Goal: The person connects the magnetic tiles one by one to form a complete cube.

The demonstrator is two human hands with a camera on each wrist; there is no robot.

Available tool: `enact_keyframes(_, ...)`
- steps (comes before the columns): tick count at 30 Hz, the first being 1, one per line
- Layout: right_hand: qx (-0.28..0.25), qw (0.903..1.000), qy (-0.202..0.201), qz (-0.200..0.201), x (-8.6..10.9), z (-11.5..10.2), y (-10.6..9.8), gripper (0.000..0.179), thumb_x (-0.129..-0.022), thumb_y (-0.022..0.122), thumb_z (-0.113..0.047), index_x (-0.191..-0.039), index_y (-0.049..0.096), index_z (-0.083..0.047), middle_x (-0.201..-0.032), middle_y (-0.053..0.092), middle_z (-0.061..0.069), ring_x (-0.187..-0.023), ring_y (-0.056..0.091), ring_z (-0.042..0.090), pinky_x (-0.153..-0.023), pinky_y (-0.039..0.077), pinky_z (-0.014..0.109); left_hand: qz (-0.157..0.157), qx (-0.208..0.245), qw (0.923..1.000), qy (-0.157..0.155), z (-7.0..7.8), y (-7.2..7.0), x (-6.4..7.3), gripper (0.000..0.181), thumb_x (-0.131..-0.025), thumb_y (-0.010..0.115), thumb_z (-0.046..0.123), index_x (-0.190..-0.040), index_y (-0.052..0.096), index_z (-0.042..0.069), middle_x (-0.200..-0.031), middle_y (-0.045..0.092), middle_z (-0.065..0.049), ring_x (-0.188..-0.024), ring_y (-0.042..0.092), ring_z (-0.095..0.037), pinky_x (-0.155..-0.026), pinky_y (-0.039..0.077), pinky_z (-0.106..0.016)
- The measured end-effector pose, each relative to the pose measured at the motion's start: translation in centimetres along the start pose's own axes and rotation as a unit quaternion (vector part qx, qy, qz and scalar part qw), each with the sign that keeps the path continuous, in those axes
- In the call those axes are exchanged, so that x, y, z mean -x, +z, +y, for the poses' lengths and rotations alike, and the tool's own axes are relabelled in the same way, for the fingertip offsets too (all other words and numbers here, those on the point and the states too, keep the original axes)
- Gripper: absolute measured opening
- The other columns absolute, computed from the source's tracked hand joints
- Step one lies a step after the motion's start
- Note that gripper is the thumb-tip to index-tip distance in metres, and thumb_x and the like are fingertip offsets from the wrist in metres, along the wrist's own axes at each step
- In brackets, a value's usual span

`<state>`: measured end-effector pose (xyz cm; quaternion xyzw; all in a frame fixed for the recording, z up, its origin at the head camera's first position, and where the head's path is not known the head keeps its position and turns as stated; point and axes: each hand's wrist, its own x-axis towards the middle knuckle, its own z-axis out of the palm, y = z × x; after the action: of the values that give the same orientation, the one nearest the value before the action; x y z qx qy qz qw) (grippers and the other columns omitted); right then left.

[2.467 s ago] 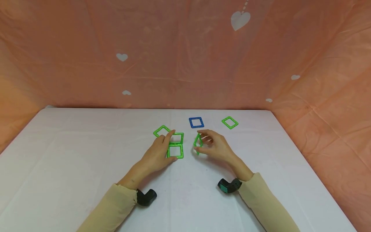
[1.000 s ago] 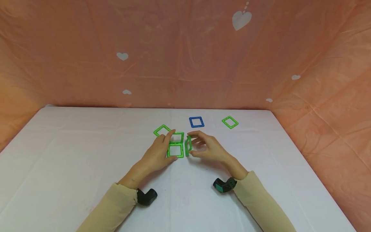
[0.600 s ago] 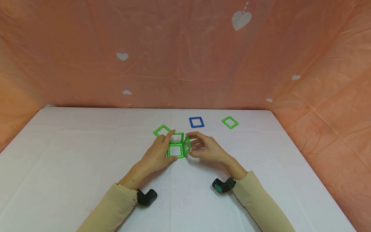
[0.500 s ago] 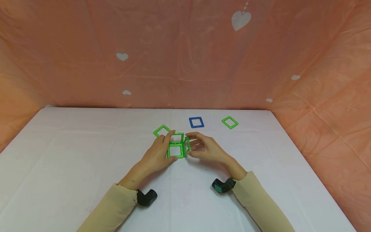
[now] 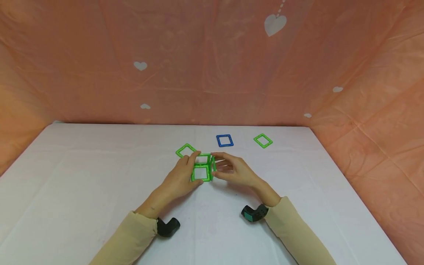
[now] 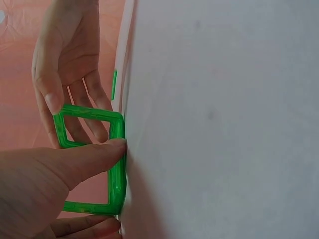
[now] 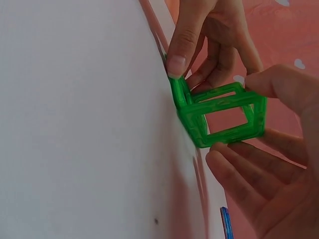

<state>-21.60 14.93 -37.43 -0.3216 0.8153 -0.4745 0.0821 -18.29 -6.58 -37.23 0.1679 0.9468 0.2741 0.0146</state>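
Note:
In the head view, a green square magnetic tile [image 5: 208, 173] lies at the middle of the table, joined along its far edge to a second green tile [image 5: 204, 155] that stands up. My left hand [image 5: 177, 176] holds this pair from the left, thumb at the near edge and index finger at the far one. A third green tile [image 7: 219, 104] stands on edge along the pair's right side. Thumb and fingertips of my right hand [image 5: 238, 171] pinch it by opposite edges. The right wrist view shows its lower edge meeting the flat tile.
Just beyond my left hand lies a loose green tile [image 5: 181, 148], partly covered by the fingers. Farther back are a blue square tile [image 5: 224, 135] and another green tile [image 5: 258, 143]. An orange cloth [image 5: 198, 73] with white hearts hangs behind the white table [image 5: 82, 176].
My right hand has moved left, turning its tile and bringing it against the right side of the joined pair. My left hand has kept its hold in place.

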Motion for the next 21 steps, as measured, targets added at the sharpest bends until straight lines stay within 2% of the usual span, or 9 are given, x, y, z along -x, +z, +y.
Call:
enact_keyframes(7, 0.007, 1.0, -0.004, 0.003, -0.07, -0.03, 0.14, 0.061, -0.085, 0.073, -0.011, -0.139, 0.047, -0.001, -0.131, 0.058, 0.017, -0.108, 0.065, 0.029, -0.089, 0.054, 0.035, -0.002, -0.011, 0.9999, 0.0, 0.13, -0.02, 0.06, 0.083, -0.082, 0.077, 0.022, -0.148, 0.029, 0.008, -0.113, 0.052, -0.017, -0.093, 0.05, -0.023, -0.082, 0.049, -0.042)
enact_keyframes(13, 0.015, 0.9998, 0.003, 0.012, 0.13, -0.12, 0.2, 0.063, -0.085, 0.074, -0.013, -0.14, 0.046, -0.001, -0.129, 0.06, 0.017, -0.108, 0.065, 0.029, -0.088, 0.054, 0.034, -0.004, -0.011, 0.9998, 0.013, 0.06, -0.2, 0.15, 0.083, -0.082, 0.077, 0.022, -0.148, 0.028, 0.007, -0.114, 0.052, -0.02, -0.097, 0.052, -0.026, -0.084, 0.049, -0.045)
enact_keyframes(21, 0.03, 0.9994, -0.002, 0.018, 0.53, 0.2, 0.26, 0.057, -0.086, 0.072, -0.014, -0.137, 0.049, 0.0, -0.127, 0.061, 0.018, -0.108, 0.065, 0.029, -0.088, 0.054, 0.035, -0.003, 0.004, 0.9997, 0.025, -0.3, -0.53, 0.41, 0.083, -0.082, 0.077, 0.022, -0.148, 0.029, 0.008, -0.12, 0.051, -0.024, -0.105, 0.055, -0.032, -0.091, 0.047, -0.049)
